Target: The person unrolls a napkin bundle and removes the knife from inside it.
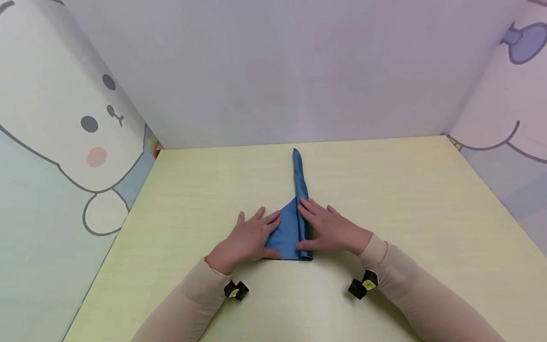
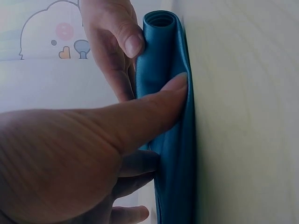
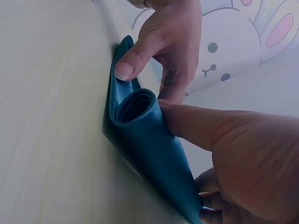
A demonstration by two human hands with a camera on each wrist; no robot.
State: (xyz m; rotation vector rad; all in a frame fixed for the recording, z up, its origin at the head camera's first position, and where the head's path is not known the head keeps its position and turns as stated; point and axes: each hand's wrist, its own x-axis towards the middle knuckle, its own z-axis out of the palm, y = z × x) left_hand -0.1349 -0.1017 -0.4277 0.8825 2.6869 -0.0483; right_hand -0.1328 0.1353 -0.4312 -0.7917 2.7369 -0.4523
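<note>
Blue satiny cloth point(image 1: 287, 232), frame centre, on the table point(image 1: 179, 199): right side already wound into a roll point(image 1: 302, 225), flat wedge point(image 1: 282, 240) at left unrolled; I'd judge it partway. Left hand point(image 1: 247, 239) presses the wedge, right hand point(image 1: 335, 231) lies over the roll, fingers of both extended, unclenched.

No legible text, brand or number in any of the three views. Head view: one yellow label point(image 1: 233, 293) on the left black device point(image 1: 242, 290), beneath the wrist; second yellow label point(image 1: 368, 284) on the right black device point(image 1: 357, 289), likewise placed. Both labels too small to read.
</note>
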